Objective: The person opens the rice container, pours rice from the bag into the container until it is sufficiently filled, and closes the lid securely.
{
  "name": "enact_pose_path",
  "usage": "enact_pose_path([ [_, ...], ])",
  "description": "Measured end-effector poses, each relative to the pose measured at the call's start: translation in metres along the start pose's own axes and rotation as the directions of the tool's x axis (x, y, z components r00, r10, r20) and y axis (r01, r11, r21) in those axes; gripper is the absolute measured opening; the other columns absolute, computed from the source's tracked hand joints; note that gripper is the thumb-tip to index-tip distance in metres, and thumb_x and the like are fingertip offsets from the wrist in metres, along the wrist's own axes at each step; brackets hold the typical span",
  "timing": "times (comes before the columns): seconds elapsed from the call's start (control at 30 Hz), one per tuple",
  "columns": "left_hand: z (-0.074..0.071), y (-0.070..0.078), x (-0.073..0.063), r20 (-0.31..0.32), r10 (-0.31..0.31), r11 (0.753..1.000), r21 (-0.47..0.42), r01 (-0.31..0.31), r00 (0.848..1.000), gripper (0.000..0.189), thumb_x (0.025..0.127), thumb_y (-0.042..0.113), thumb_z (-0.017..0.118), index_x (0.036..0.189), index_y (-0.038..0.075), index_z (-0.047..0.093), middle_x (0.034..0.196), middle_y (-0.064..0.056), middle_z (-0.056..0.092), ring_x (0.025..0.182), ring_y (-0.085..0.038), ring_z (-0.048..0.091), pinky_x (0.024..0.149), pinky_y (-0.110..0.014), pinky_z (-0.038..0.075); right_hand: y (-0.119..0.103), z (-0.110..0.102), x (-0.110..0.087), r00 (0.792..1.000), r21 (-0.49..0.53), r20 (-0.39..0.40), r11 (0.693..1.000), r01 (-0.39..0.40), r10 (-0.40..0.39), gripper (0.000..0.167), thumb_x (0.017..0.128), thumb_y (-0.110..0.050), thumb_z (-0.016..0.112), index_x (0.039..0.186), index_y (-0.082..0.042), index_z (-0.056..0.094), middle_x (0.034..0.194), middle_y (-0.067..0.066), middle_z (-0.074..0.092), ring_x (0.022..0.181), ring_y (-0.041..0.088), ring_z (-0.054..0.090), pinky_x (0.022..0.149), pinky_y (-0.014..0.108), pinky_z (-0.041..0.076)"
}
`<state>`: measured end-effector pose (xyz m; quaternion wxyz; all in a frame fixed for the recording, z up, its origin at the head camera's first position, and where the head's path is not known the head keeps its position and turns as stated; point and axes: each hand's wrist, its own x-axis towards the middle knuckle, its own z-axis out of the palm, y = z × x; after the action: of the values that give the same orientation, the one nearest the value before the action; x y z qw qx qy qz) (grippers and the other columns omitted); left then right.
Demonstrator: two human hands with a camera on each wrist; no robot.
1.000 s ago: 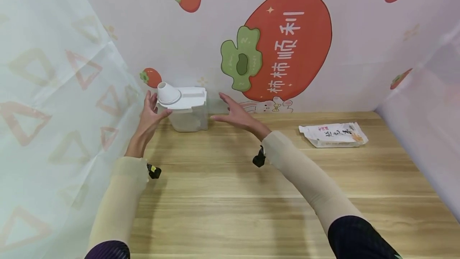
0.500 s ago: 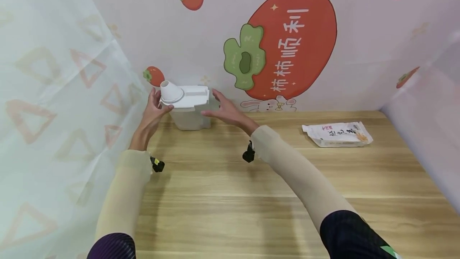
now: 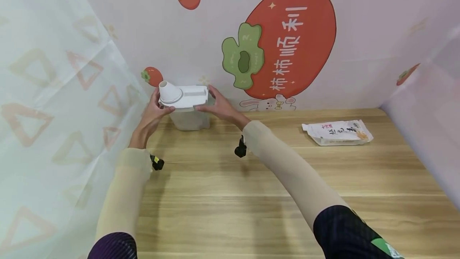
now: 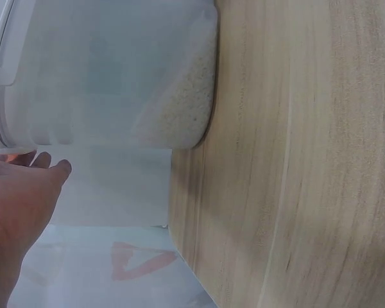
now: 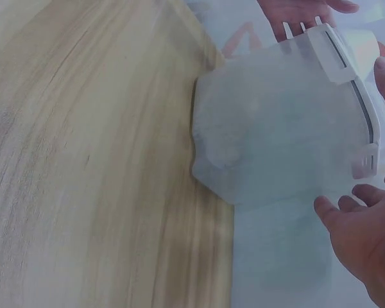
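A translucent lidded storage container [image 3: 189, 121] stands upright on the table near the back wall, with pale rice-like grains [image 4: 186, 102] at its bottom in the left wrist view. On its white lid [image 3: 192, 96] sits a white cone-shaped cup [image 3: 169, 92]. My left hand [image 3: 152, 113] is at the lid's left side, thumb by the front edge, fingers partly hidden behind. At the right side, my right hand [image 3: 224, 109] spreads thumb and fingers around the lid's corner. In the right wrist view its fingers [image 5: 366, 199] lie close beside the lid; firm contact cannot be told.
A white printed packet [image 3: 338, 132] lies on the wooden table [image 3: 215, 195] to the right. A persimmon-patterned backdrop [image 3: 208, 43] rises right behind the container. Patterned sheets stand along the left side [image 3: 54, 131] and the right side [image 3: 435, 103].
My right hand has moved left, from a gap beside the container up to its lid. The left hand has shifted slightly closer to the lid. The container stays in place.
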<state>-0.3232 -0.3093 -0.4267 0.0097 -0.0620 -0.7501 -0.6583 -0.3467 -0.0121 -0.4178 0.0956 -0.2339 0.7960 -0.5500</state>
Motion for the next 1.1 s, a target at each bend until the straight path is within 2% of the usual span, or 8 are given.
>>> enact_pose_path([
  [0.13, 0.002, 0.002, 0.002, 0.019, 0.014, 1.000, -0.006, -0.014, 1.000, 0.107, 0.094, 0.003, 0.076, 0.172, 0.025, 0.007, 0.177, -0.003, 0.017, 0.162, -0.020, 0.016, 0.133, -0.041, 0.010, -0.002, 0.002, 0.004, 1.000, 0.020, -0.003, 1.000, 0.017, -0.017, 0.111, 0.092, -0.038, 0.084, 0.172, -0.014, 0.011, 0.176, 0.007, 0.023, 0.162, 0.025, 0.022, 0.130, 0.043, 0.025],
  [0.3, 0.003, 0.004, 0.005, 0.030, 0.001, 1.000, 0.009, -0.002, 1.000, 0.109, 0.093, 0.005, 0.078, 0.172, 0.028, 0.007, 0.174, -0.005, 0.022, 0.159, -0.022, 0.021, 0.132, -0.040, 0.017, -0.002, 0.007, 0.008, 0.999, 0.052, -0.016, 0.997, 0.049, -0.048, 0.107, 0.092, -0.032, 0.086, 0.171, -0.015, 0.016, 0.170, 0.007, 0.036, 0.157, 0.024, 0.031, 0.127, 0.043, 0.031],
  [0.5, 0.005, 0.005, 0.007, 0.022, -0.056, 0.996, 0.069, 0.055, 0.998, 0.110, 0.093, 0.008, 0.080, 0.172, 0.023, 0.006, 0.170, -0.009, 0.028, 0.154, -0.022, 0.029, 0.127, -0.036, 0.028, -0.002, 0.012, 0.012, 0.996, 0.057, -0.018, 0.995, 0.087, -0.086, 0.100, 0.093, -0.024, 0.085, 0.169, -0.010, 0.022, 0.162, 0.010, 0.045, 0.150, 0.025, 0.042, 0.121, 0.037, 0.041],
  [0.6, 0.006, 0.004, 0.007, 0.020, -0.086, 0.993, 0.086, 0.084, 0.996, 0.109, 0.092, 0.009, 0.081, 0.171, 0.020, 0.006, 0.168, -0.009, 0.029, 0.152, -0.021, 0.030, 0.127, -0.038, 0.028, -0.003, 0.014, 0.014, 0.995, 0.046, -0.018, 0.994, 0.097, -0.096, 0.093, 0.094, -0.022, 0.084, 0.167, -0.009, 0.029, 0.157, 0.009, 0.050, 0.146, 0.024, 0.047, 0.117, 0.034, 0.044],
  [0.9, 0.007, 0.004, 0.008, 0.006, -0.107, 0.987, 0.118, 0.105, 0.994, 0.113, 0.092, 0.011, 0.083, 0.170, 0.016, 0.002, 0.170, -0.013, 0.024, 0.153, -0.025, 0.027, 0.129, -0.042, 0.024, -0.004, 0.015, 0.015, 0.995, 0.031, -0.047, 0.996, 0.089, -0.087, 0.077, 0.095, -0.018, 0.082, 0.160, -0.010, 0.043, 0.152, 0.008, 0.055, 0.145, 0.024, 0.050, 0.118, 0.032, 0.043],
  [1.1, 0.013, 0.019, -0.002, 0.013, -0.129, 0.983, 0.135, 0.126, 0.992, 0.113, 0.092, 0.010, 0.082, 0.170, 0.011, 0.000, 0.171, -0.016, 0.021, 0.155, -0.029, 0.025, 0.130, -0.046, 0.022, -0.003, 0.014, 0.015, 0.996, 0.044, -0.041, 0.996, 0.077, -0.076, 0.077, 0.095, -0.017, 0.082, 0.161, -0.010, 0.043, 0.154, 0.008, 0.054, 0.146, 0.024, 0.048, 0.117, 0.031, 0.044],
])
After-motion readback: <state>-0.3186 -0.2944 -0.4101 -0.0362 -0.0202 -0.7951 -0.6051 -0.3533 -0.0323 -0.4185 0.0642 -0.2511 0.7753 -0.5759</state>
